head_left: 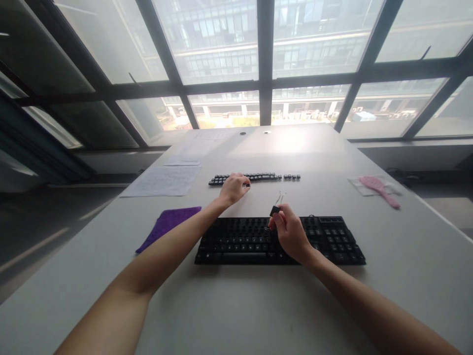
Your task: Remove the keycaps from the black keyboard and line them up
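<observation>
The keyboard (236, 247) lies mid-tabletop (229, 310), well inside both side edges, its key legends too small to read, like the writing on the papers (158, 181). The left hand's (233, 188) fingers pinch a small black keycap (248, 185) beside the keycap row (263, 176); the right hand's (290, 229) clamp a wire puller (275, 211) above the keyboard. Purple cloth (168, 224) left, pink brush (373, 184) right.
</observation>
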Demonstrator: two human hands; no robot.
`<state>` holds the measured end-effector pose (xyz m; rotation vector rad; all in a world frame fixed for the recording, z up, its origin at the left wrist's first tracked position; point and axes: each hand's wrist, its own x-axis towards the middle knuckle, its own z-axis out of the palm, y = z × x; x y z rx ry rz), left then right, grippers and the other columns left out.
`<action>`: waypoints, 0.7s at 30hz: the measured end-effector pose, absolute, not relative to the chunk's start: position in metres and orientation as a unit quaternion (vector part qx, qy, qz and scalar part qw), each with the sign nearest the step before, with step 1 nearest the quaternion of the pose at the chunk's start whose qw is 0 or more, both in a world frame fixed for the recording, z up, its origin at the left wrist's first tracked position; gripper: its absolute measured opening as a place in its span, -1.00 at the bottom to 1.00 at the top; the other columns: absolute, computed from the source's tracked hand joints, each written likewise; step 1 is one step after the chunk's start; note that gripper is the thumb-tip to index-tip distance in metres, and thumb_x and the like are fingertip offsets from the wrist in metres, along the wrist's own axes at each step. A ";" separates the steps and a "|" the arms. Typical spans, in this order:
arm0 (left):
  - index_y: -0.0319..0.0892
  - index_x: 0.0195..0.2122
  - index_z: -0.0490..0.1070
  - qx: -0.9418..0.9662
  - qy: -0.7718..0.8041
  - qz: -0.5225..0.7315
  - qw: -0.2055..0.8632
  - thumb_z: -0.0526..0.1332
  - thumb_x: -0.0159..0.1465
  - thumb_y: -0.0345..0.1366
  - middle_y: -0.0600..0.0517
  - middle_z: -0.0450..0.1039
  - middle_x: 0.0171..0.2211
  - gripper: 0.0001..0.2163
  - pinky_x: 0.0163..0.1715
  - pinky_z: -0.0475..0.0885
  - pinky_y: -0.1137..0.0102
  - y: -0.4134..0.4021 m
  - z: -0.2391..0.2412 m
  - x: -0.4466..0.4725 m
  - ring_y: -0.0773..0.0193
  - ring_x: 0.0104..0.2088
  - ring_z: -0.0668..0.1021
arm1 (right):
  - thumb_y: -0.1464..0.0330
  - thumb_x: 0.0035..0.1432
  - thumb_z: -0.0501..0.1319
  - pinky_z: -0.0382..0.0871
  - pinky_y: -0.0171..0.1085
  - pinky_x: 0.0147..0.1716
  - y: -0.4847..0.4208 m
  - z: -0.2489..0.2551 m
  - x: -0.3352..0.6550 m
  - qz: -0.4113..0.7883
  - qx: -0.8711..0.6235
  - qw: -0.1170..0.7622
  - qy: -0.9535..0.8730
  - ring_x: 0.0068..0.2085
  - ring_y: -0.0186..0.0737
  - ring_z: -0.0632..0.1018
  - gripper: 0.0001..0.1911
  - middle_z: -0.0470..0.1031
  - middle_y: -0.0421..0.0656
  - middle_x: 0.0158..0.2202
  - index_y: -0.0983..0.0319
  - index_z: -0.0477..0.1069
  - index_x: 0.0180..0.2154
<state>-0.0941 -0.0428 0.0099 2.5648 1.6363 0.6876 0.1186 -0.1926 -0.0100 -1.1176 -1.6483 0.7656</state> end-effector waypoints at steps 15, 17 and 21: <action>-0.13 -0.20 0.61 0.830 0.528 0.179 -0.020 0.32 0.20 -0.36 -0.08 0.43 -0.16 -0.84 -0.02 0.37 0.18 -0.018 0.005 -0.090 0.03 -0.07 0.39 | 0.33 0.37 0.03 0.36 -0.29 -0.35 -0.192 -0.010 0.119 0.339 -0.449 0.479 -0.673 -0.43 -0.24 0.53 -0.89 0.49 -0.22 -0.46 0.16 0.26 -0.25; -0.14 -0.17 0.60 0.830 0.527 0.180 -0.022 0.33 0.19 -0.36 -0.08 0.42 -0.16 -0.83 0.00 0.36 0.19 -0.017 0.006 -0.090 0.03 -0.06 0.39 | 0.33 0.37 0.03 0.35 -0.29 -0.35 -0.192 -0.010 0.119 0.341 -0.450 0.479 -0.672 -0.43 -0.24 0.53 -0.89 0.49 -0.22 -0.46 0.16 0.26 -0.26; -0.14 -0.17 0.58 0.830 0.527 0.180 -0.025 0.33 0.18 -0.38 -0.08 0.41 -0.15 -0.82 0.01 0.35 0.20 -0.015 0.005 -0.091 0.04 -0.06 0.38 | 0.34 0.37 0.03 0.35 -0.29 -0.35 -0.192 -0.009 0.119 0.346 -0.450 0.483 -0.667 -0.43 -0.25 0.52 -0.89 0.48 -0.23 -0.46 0.16 0.26 -0.25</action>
